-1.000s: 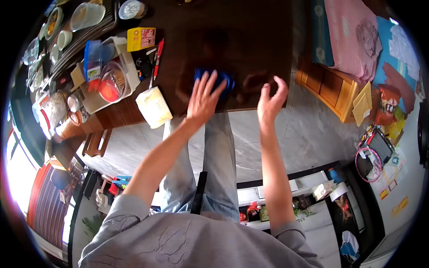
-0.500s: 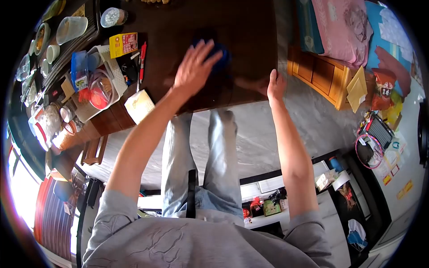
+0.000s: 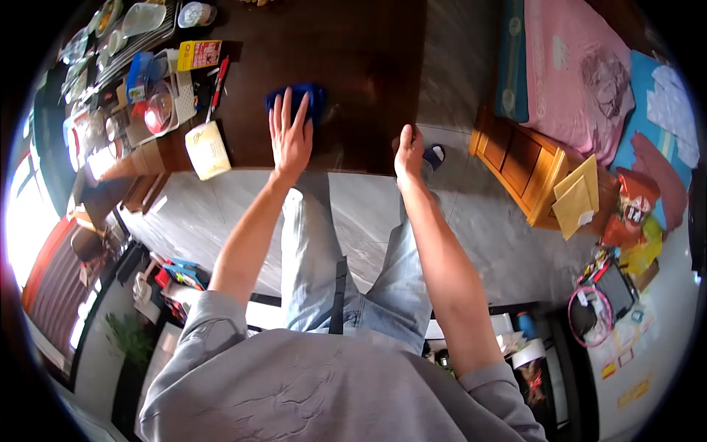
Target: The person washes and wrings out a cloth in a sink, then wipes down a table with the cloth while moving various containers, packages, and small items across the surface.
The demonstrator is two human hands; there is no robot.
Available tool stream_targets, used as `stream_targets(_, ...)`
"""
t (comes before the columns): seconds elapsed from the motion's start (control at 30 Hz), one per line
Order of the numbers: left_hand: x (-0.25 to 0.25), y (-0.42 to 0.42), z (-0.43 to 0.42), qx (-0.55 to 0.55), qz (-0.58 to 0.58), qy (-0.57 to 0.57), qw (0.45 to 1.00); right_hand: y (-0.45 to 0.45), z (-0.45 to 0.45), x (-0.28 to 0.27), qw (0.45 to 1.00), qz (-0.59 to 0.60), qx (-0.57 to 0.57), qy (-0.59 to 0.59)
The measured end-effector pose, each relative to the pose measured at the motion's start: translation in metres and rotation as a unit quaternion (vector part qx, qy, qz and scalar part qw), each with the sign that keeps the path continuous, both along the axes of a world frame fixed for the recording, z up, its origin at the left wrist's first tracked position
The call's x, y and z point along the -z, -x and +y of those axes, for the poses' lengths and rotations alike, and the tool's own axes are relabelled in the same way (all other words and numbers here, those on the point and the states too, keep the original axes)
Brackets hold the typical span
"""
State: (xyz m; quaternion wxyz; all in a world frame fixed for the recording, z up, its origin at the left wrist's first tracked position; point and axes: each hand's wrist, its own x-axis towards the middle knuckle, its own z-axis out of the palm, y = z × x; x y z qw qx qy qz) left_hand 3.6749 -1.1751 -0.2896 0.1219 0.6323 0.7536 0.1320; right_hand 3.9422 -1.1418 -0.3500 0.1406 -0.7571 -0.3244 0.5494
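Observation:
My left hand [image 3: 291, 144] lies flat on a bunched blue cloth [image 3: 315, 102], fingers stretched out and slightly apart. Beneath the cloth is the dark brown wooden table [image 3: 353, 51], near its front edge. At the table's near right corner, my right hand [image 3: 409, 152] is closed around the edge with the thumb on top. Its other fingers are partly hidden.
Along the table's left side are a yellow-red box [image 3: 199, 55], a red pen [image 3: 220, 82], a pale paper pad [image 3: 207, 150] and a white basket [image 3: 184, 96]. A wooden cabinet [image 3: 515, 162] and pink bedding [image 3: 560, 74] stand right. A slippered foot [image 3: 434, 155] rests on the floor.
My left hand and the blue cloth have moved left across the table. My right hand stays at the right edge, now nearer the corner. The view has shifted, and a slippered foot shows.

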Motion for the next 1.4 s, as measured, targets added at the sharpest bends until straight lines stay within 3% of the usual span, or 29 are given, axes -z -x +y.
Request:
stream_targets(0.03, 0.001, -0.017, -0.026, -0.045, 0.008, 0.006, 0.999, -0.005, 0.005, -0.002, 0.996, 0.081, 0.021, 0.02)
stream_targets(0.1, 0.012, -0.048, -0.068, -0.132, 0.034, 0.015, 0.99, -0.028, 0.009, 0.008, 0.99, 0.124, -0.023, 0.058)
stream_targets(0.27, 0.015, -0.129, -0.076, -0.358, 0.047, 0.066, 0.93, -0.09, 0.028, -0.033, 0.987, 0.137, -0.039, 0.072)
stream_targets(0.4, 0.0, -0.166, -0.062, -0.386, 0.06, 0.071, 0.918, -0.126, 0.045, -0.06, 0.981, 0.16, -0.062, 0.089)
stream_targets(0.47, -0.002, -0.169, -0.065, -0.328, 0.061, 0.117, 0.935, -0.151, 0.048, -0.044, 0.975, 0.174, -0.09, 0.101)
stream_targets(0.57, 0.005, -0.155, -0.058, -0.28, 0.076, 0.033, 0.957, -0.167, 0.064, -0.029, 0.973, 0.141, -0.136, 0.122)
stream_targets(0.7, 0.001, -0.135, -0.034, -0.304, 0.029, 0.051, 0.951, -0.152, 0.129, -0.073, 0.967, 0.133, -0.185, 0.117)
stream_targets(0.8, 0.001, -0.096, 0.002, -0.309, 0.025, 0.036, 0.95, -0.165, 0.19, -0.058, 0.959, 0.126, -0.231, 0.105)
stream_targets(0.97, -0.002, -0.043, 0.08, -0.33, 0.024, -0.001, 0.944, -0.111, 0.299, -0.076, 0.949, 0.088, -0.301, 0.042)
stream_targets(1.07, 0.002, -0.052, 0.11, -0.374, 0.028, -0.006, 0.927, -0.077, 0.347, -0.079, 0.94, 0.088, -0.328, -0.01)
stream_targets(1.2, -0.016, -0.106, 0.062, -0.343, -0.026, 0.057, 0.937, -0.033, 0.392, -0.091, 0.935, 0.082, -0.342, -0.033)
stream_targets(1.3, -0.011, -0.175, 0.012, -0.42, -0.035, 0.073, 0.904, -0.007, 0.418, -0.087, 0.902, 0.081, -0.414, -0.096)
stream_targets(1.4, -0.003, -0.226, 0.015, -0.583, -0.022, 0.071, 0.809, 0.012, 0.446, -0.083, 0.894, 0.071, -0.425, -0.123)
